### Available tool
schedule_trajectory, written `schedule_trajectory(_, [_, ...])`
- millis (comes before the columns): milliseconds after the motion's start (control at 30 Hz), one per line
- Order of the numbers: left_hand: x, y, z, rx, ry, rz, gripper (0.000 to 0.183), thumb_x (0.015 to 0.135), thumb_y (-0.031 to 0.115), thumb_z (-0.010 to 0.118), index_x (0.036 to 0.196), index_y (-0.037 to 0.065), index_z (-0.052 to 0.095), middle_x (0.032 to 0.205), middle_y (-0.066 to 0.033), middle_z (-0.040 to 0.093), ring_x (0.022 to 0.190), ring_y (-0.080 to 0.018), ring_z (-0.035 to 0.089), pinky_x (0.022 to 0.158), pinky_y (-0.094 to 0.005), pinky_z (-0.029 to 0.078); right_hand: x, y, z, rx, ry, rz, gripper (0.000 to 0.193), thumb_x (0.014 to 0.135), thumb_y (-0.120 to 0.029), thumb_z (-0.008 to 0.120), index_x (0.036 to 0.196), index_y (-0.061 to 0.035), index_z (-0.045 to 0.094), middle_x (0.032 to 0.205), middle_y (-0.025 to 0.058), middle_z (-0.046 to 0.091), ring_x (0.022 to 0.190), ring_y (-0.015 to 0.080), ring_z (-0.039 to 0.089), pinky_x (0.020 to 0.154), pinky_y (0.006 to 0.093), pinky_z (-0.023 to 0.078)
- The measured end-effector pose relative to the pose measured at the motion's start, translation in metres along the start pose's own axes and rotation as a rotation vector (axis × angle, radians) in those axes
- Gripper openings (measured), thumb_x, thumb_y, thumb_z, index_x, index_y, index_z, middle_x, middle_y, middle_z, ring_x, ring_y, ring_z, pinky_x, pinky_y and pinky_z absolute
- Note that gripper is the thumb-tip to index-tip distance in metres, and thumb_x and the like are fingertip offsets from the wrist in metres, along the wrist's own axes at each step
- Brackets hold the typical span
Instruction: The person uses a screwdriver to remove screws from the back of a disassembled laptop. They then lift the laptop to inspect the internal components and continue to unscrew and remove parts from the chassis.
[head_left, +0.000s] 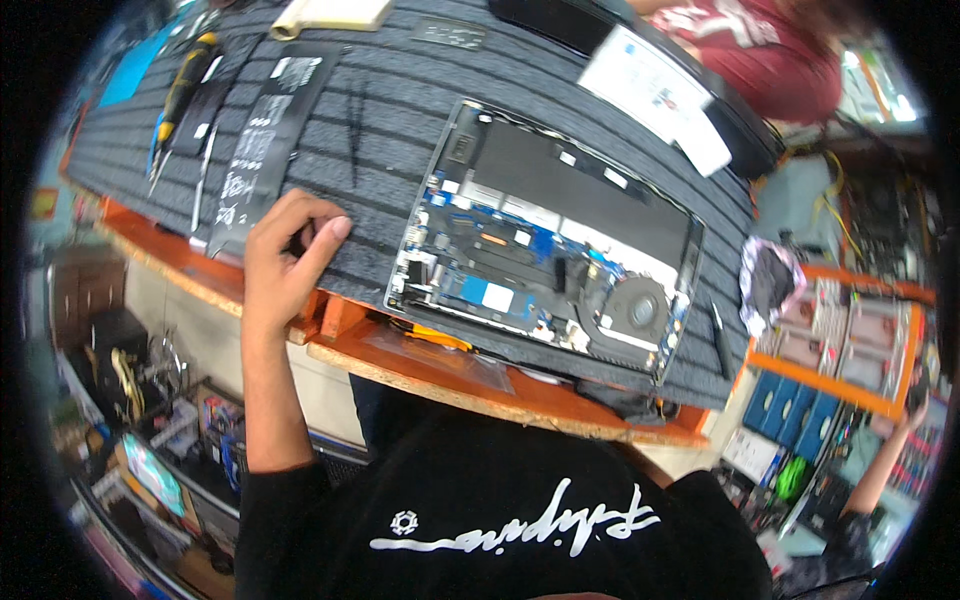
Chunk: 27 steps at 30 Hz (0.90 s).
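Note:
My left hand [288, 250] rests at the near edge of the bench mat, fingers loosely curled and thumb bent in, with nothing visible between them. Just beside it lies a long black laptop battery [262, 150] with white print. To the right of the hand sits a laptop base [480, 260] without its cover, its board exposed. A round cooling fan [635, 305] shows at its right side, and a dark panel [580, 175] spans its far half. My right hand is not in view.
Dark tweezers [355, 125] and a yellow-black screwdriver [187, 85] lie on the striped mat, with a black pen-like tool [720, 340] at right. White paper [650, 95] is at the back, near a person in red [760, 50]. Another person's arm [885, 460] reaches toward an orange rack [840, 340].

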<state>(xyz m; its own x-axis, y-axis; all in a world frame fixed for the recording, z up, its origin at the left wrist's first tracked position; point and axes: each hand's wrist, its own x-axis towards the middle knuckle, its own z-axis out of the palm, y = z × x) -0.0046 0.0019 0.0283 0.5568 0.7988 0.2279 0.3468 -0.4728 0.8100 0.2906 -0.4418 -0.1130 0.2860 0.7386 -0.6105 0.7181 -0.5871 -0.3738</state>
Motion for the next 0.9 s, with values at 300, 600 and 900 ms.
schedule_trajectory(300, [-0.001, 0.003, 0.007, 0.04, -0.003, 0.13, 0.012, 0.096, 0.011, 0.072, 0.094, -0.001, 0.069, 0.082, -0.0022, 0.059, 0.074, -0.0112, 0.05, 0.065, -0.0264, 0.039, -0.005, 0.055, 0.072, -0.012, -0.032, 0.261, 0.047, 0.1, -0.039, 0.047, 0.133, -0.0127, 0.068, 0.141, 0.0154, 0.065, 0.133, 0.036, 0.058, 0.114, 0.0494, 0.044])
schedule_trajectory(600, [-0.008, 0.009, 0.006, 0.045, -0.012, 0.388, 0.006, 0.092, 0.002, 0.072, 0.096, -0.002, 0.07, 0.092, -0.0098, 0.069, 0.087, -0.021, 0.064, 0.079, -0.031, 0.049, 0.032, -0.003, 0.119, -0.111, 0.289, 0.0, 0.045, 0.096, -0.042, 0.063, 0.123, -0.0066, 0.068, 0.118, 0.023, 0.071, 0.111, 0.0416, 0.066, 0.098, 0.0508, 0.051])
schedule_trajectory(900, [-0.01, 0.026, 0.009, -0.084, -0.132, 0.4, 0.019, 0.095, 0.013, 0.072, 0.109, 0.002, 0.075, 0.102, -0.0075, 0.069, 0.093, -0.0166, 0.063, 0.079, -0.0289, 0.047, -0.073, -0.163, -0.041, -0.023, -0.29, -0.335, 0.029, 0.102, -0.032, 0.06, 0.102, -0.0059, 0.072, 0.105, 0.0168, 0.07, 0.102, 0.0372, 0.068, 0.088, 0.0494, 0.055])
